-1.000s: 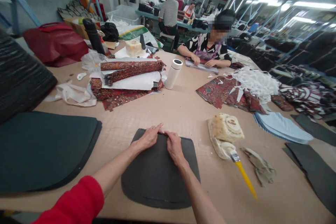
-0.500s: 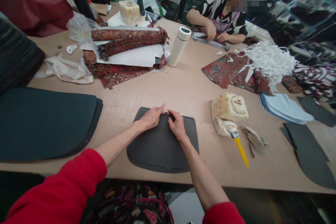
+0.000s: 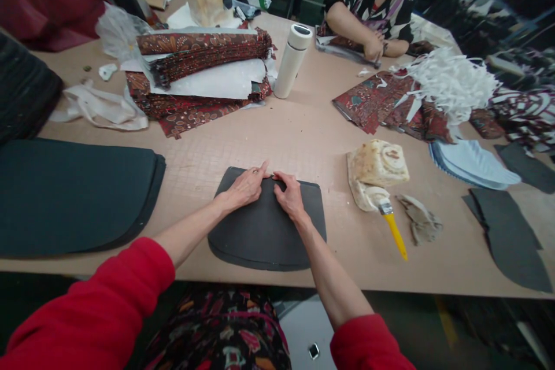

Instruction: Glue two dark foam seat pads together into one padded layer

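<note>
In front of me lies a small stack of dark grey, round-cornered panels (image 3: pixel 264 237), its curved side towards me. My left hand (image 3: pixel 247 186) rests on the far left part of the top panel, fingers stretched and the index finger pointing past the far edge. Beside it, my right hand (image 3: pixel 289 193) touches the same edge near the middle. Its fingers are bent and its thumb stands apart from them. Both hands are open and press on the panel rather than wrap round it. Whether anything small lies under the fingertips is hidden.
Larger dark panels (image 3: pixel 78 196) are stacked at left. A glue-crusted container (image 3: pixel 377 165) with a yellow-handled brush (image 3: pixel 394 234) and a crumpled rag (image 3: pixel 420 219) stand at right. Farther back are a white flask (image 3: pixel 289 66), patterned fabric (image 3: pixel 203 63) and a co-worker's arm (image 3: pixel 355 29).
The view has tilted, so the table sits slightly higher in it. My right hand's fingers have spread a little along the panel's far edge. The co-worker's hands have shifted right.
</note>
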A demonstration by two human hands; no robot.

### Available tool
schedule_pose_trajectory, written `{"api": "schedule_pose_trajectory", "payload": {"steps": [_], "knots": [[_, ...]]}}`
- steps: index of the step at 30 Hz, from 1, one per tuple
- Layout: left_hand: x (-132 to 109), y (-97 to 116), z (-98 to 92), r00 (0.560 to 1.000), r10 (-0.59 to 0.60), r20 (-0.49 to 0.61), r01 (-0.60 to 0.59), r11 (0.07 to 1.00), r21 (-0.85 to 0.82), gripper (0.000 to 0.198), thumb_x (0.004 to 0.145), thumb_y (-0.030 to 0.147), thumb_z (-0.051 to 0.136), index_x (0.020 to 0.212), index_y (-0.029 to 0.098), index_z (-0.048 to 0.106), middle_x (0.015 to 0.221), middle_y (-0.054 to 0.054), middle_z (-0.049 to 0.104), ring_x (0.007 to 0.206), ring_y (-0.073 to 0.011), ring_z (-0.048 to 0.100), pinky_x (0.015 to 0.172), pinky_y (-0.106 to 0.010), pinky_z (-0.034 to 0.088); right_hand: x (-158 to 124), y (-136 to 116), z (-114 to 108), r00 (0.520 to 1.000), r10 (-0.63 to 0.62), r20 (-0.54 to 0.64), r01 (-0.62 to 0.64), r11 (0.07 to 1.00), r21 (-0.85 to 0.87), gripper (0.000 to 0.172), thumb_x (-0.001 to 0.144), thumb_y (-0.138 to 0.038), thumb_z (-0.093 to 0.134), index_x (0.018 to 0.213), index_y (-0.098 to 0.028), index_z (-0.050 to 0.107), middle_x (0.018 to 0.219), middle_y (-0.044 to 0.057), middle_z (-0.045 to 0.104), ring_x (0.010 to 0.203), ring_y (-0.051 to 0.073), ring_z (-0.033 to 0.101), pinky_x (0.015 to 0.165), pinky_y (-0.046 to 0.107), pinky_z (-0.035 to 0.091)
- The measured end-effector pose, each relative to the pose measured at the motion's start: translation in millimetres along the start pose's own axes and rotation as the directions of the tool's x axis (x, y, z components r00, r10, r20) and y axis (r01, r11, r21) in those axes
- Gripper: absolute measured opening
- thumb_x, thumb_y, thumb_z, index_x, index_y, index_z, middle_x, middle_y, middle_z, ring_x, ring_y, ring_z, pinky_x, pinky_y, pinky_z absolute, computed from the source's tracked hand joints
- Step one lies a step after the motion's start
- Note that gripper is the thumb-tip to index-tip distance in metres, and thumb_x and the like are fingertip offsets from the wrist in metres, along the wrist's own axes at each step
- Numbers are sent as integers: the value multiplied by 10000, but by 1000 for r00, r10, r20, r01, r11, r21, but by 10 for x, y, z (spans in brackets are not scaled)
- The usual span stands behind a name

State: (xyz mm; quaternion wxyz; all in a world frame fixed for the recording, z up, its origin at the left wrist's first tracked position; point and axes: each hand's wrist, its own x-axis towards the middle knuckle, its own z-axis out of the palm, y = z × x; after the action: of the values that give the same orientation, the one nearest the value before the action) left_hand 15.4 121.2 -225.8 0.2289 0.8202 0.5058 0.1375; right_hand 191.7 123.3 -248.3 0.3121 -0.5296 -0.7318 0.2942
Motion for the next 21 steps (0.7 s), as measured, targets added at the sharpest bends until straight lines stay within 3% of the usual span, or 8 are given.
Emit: {"api": "schedule_pose_trajectory", "payload": {"steps": [8,13,17,21], "knots": [[-19,13,-3,1000,9,-16,-9,1000,-1,773,708,-2,398,1402,99,72,1201,-98,585,1189,-200,447,998,-334,383,-5,2,-10,997,-75,5,75,995,-61,367,784,-149,489,1141,-193,562,1001,46,665,960,193,556,910,388,406],[-59,34,12,999,21,-35,-21,1000,3,721,711,-3,405,1379,116,164,1198,-91,581,1179,-194,441,1014,-347,366,-254,-54,-23,990,-143,5,143,982,-127,360,820,-134,429,1151,-176,563,1185,86,596,1129,210,477,987,413,348],[-76,57,-4,999,28,-42,-28,999,18,682,725,-1,401,1369,106,203,1202,-91,579,1163,-191,442,1016,-339,355,-521,-126,-30,981,-186,52,193,927,-321,381,865,-136,385,1215,-154,534,1334,96,502,1278,233,351,1050,452,265],[-93,113,-17,999,24,-30,-22,998,53,663,726,19,420,1360,90,242,1206,-102,575,1164,-203,444,1045,-364,313,-606,-237,-20,982,-148,117,187,845,-501,409,889,-254,434,1288,-181,482,1400,72,440,1313,265,303,1066,478,219]]}}
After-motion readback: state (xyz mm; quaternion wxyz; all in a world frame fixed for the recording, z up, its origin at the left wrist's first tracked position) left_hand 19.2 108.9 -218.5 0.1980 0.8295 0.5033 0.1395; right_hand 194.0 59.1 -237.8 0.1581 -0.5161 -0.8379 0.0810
